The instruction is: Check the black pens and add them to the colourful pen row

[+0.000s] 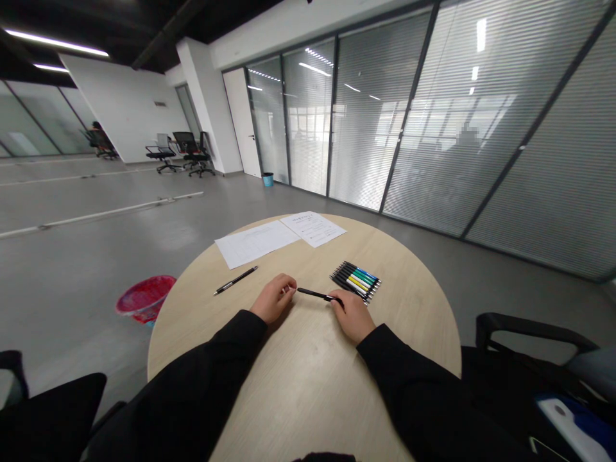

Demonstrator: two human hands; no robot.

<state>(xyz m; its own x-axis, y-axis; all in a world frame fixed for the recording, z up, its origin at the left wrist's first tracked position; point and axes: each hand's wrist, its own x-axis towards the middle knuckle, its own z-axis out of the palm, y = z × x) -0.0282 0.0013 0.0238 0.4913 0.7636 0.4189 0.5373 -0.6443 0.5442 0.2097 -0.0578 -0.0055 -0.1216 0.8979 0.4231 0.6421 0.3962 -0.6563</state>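
A black pen (314, 294) is held nearly level just above the round table, spanning the gap between my hands. My right hand (353, 316) is closed around its right end. At the other end, the thumb and fingers of my left hand (275, 298) pinch the pen's tip; any small part between them is too tiny to make out. Just beyond my right hand lies a row of several pens (355, 280) side by side, mostly black with green, yellow, white and blue ones. Another black pen (235, 280) rests alone to the left of my left hand.
Two printed sheets, one on the left (257, 244) and one on the right (315, 229), lie at the far side of the wooden table (308, 398). A red basin-like bin (147, 296) stands on the floor at left. Chairs flank the table, including one with an armrest (534, 327) at right.
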